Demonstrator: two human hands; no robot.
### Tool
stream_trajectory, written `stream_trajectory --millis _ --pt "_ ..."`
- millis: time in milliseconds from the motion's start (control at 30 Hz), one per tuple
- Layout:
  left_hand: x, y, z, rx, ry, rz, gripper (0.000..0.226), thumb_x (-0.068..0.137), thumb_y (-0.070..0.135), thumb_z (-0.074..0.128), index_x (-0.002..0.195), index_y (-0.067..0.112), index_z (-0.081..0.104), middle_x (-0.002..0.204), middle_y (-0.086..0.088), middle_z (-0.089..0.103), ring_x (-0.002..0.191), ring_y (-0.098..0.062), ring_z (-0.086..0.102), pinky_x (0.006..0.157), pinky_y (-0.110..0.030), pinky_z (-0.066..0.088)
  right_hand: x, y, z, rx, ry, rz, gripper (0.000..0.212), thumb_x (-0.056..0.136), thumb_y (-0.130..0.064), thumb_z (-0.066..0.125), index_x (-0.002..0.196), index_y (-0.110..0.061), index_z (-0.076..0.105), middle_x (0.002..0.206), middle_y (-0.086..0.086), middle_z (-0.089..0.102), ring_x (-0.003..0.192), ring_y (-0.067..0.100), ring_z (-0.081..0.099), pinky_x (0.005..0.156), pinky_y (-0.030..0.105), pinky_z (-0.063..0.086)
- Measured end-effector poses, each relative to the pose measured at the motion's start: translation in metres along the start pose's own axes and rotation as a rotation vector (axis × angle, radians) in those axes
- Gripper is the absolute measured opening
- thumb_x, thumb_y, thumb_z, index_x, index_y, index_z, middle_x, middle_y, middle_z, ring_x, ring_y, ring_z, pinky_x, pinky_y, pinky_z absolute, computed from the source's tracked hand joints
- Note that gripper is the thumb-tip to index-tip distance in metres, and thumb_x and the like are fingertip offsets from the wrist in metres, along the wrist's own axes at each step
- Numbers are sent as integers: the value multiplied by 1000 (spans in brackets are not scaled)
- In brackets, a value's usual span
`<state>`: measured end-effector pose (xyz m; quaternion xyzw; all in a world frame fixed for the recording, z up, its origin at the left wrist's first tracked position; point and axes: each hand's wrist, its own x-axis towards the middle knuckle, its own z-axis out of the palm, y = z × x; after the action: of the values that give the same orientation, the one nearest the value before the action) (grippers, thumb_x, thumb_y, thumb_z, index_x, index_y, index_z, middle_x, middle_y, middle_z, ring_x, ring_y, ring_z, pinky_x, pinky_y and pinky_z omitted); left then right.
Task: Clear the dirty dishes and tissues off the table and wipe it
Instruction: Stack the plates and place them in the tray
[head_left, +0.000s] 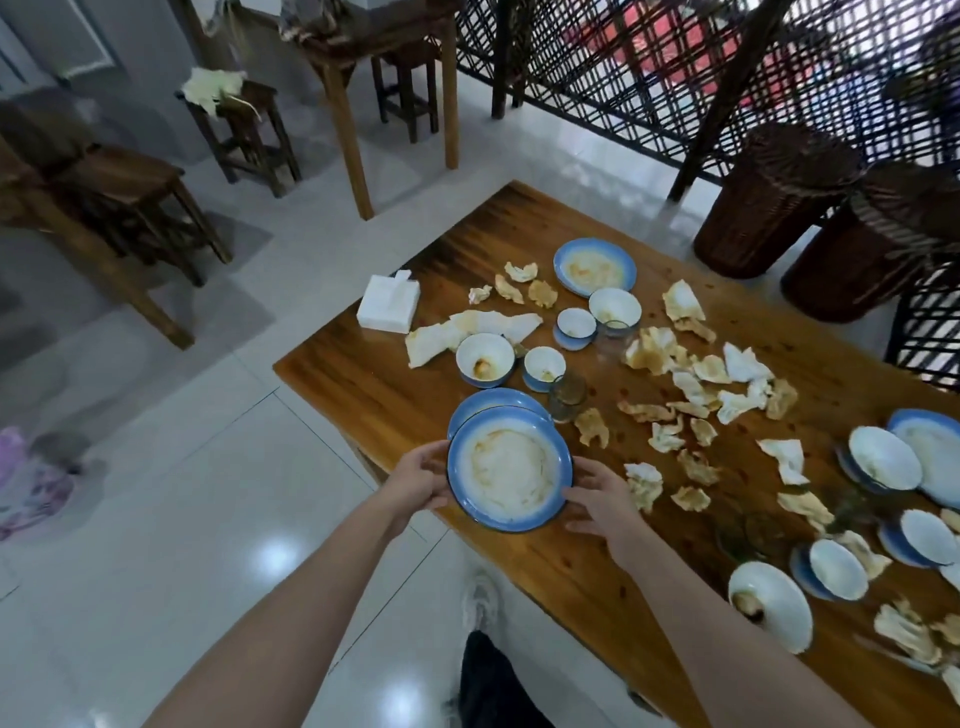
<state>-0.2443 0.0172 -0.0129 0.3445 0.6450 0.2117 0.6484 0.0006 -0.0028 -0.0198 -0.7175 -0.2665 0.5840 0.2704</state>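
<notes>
Gripped by the rim at lower centre, left hand (421, 480) and right hand (602, 501) clasping opposite sides: dirty plate (509, 475), overlapping second plate (488, 402) at tabletop (363, 384) edge. Tissues (696, 374) scattered right.

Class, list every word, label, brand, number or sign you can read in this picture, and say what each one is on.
No text can be read anywhere in this picture.
On the tissue box: plain white, no print visible.
On the blue-rimmed plate being held: stains only, no marking.
On the red patch behind the lattice screen: too blurred to tell.
</notes>
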Motion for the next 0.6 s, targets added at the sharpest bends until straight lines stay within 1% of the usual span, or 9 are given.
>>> stream_trajectory --millis 33,133,167,233,333,467,533,600 --pt "7 7 -1 5 -7 -15 70 79 -23 45 139 13 47 115 -14 62 85 -19 63 72 -32 51 8 -4 2 1 5 18 48 86 -4 66 129 -21 52 107 5 59 84 21 66 63 32 59" --pt "28 27 -6 51 -46 -58 69 81 -24 42 140 11 47 112 -10 64 76 -18 58 56 -23 46 28 -13 7 25 13 71 53 85 -2 66 133 -20 50 109 9 59 85 23 66 71 36 59" --pt "35 32 -7 72 -55 -75 68 82 -24 43 139 11 46 110 -8 64 73 -17 58 54 -22 45 33 -15 8 33 13 89 55 85 -1 66 134 -20 48 110 10 58 86 24 66 73 37 59" --pt "50 38 -9 117 -60 -107 67 83 -22 46 140 12 46 111 -8 62 75 -17 60 56 -23 47 40 -18 8 34 14 130 55 86 0 65 134 -20 47 111 12 57 86 24 66 74 38 59" --pt "64 42 -13 181 -80 -136 64 85 -16 51 141 14 45 116 -7 61 82 -16 65 59 -22 50 51 -22 10 30 24 170 51 86 0 65 131 -19 49 108 9 57 86 23 66 72 36 59" --pt "76 42 -20 232 -60 -152 59 87 -12 53 138 16 49 110 -5 61 82 -12 61 64 -21 51 59 -23 15 8 33 192 48 86 -4 66 128 -21 51 105 4 57 86 21 66 64 31 57" --pt "78 43 -22 251 -64 -164 57 88 -10 54 137 18 50 112 -5 60 86 -11 59 67 -21 50 60 -23 17 -4 52 195 48 86 -5 67 128 -21 51 104 3 57 85 19 66 62 29 56" --pt "79 44 -24 277 -85 -175 55 90 -7 54 138 20 48 119 -5 57 93 -11 58 68 -21 50 60 -21 19 -4 73 194 48 86 -7 67 129 -22 51 104 3 58 85 19 66 62 29 56"
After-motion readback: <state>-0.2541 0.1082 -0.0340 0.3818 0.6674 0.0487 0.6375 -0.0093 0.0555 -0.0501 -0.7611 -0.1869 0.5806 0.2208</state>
